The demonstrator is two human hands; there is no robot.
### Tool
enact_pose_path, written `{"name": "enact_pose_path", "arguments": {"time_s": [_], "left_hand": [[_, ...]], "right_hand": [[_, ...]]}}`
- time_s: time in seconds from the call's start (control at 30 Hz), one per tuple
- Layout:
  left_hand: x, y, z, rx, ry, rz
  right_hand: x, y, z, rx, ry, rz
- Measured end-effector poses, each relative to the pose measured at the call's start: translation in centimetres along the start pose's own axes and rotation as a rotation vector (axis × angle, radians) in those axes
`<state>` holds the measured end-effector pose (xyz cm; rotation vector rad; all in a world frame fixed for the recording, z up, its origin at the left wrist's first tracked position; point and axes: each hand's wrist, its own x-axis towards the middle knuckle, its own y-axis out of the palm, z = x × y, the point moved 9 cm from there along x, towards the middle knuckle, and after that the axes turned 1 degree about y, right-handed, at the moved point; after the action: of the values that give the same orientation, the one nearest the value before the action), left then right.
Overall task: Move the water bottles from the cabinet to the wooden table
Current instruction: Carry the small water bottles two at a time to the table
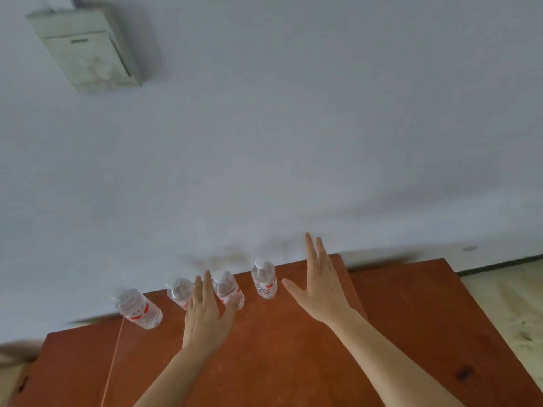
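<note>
Four bottles (265,279) upright on desk (411,318); left hand (205,315) and right hand (321,292) released, empty. Likely light, smooth, crushable: grip mid-body.

The reddish-brown wooden tabletop (411,318) carries four clear bottles with white caps and red labels. They stand upright in a row along its far edge, each apart from the next: left bottle (138,311), second bottle (177,292), third bottle (230,293), right bottle (265,279). A thin orange line (114,362) crosses the left part. A dark knot (464,373) marks the near right.
</note>
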<state>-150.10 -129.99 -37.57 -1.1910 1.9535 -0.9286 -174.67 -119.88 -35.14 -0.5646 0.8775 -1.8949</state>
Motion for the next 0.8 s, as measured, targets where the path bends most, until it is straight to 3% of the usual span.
{"name": "enact_pose_path", "arguments": {"time_s": [0.13, 0.4, 0.6, 0.8], "left_hand": [[1.0, 3.2, 2.4, -0.082, -0.085, 0.015], [4.0, 8.3, 7.0, -0.266, -0.17, -0.118], [6.3, 11.4, 8.6, -0.441, -0.158, -0.283], [8.8, 13.7, 10.3, -0.493, -0.109, -0.404]], "right_hand": [[1.3, 3.9, -2.1, 0.148, 0.019, 0.003], [1.7, 13.0, -8.3, 0.338, 0.143, -0.064], [4.3, 18.7, -8.4, 0.379, 0.038, -0.066], [5.7, 21.8, -7.7, 0.426, -0.081, -0.176]]}}
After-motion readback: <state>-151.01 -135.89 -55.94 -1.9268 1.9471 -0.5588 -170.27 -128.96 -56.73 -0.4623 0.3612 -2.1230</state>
